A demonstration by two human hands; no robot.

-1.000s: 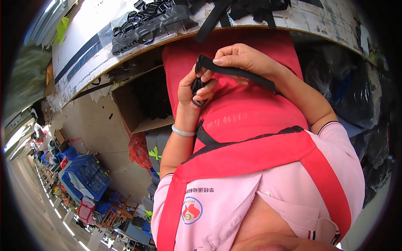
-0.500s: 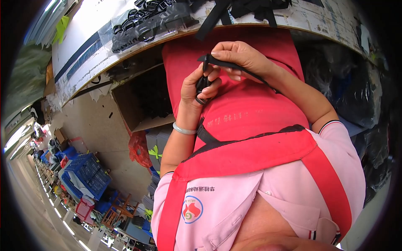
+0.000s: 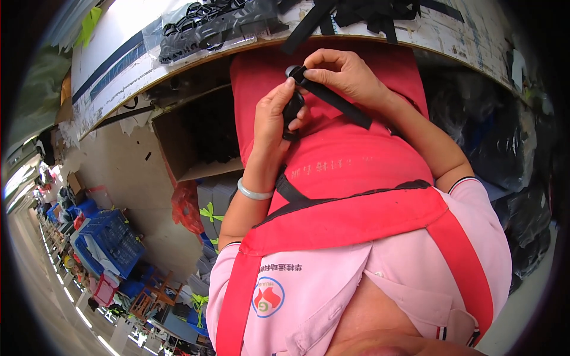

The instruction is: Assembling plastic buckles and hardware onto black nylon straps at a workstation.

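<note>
My left hand (image 3: 275, 113) is closed round dark plastic pieces (image 3: 293, 110), probably buckles; the fingers cover much of them. At its thumb and fingertip a small black buckle (image 3: 295, 72) sticks up. My right hand (image 3: 347, 74) pinches a short black webbing strap (image 3: 341, 107) at that buckle. The strap's other end hangs free, slanting down to the right over my red apron (image 3: 356, 160). Whether the strap passes through the buckle I cannot tell. Both hands are held close together, just in front of the table edge.
On the table (image 3: 119, 65) lie a clear plastic bag of black buckles (image 3: 217, 29) and a heap of black webbing strips (image 3: 380, 15), one overhanging the edge. Under it, an open cardboard box (image 3: 190, 142) stands left and dark plastic bags (image 3: 499, 142) right. Blue crates (image 3: 110, 240) stand farther left.
The strap has swung from lying along my right wrist to hanging free below the fingers. My right hand has shifted slightly up, and the buckle between the hands is turned more into view.
</note>
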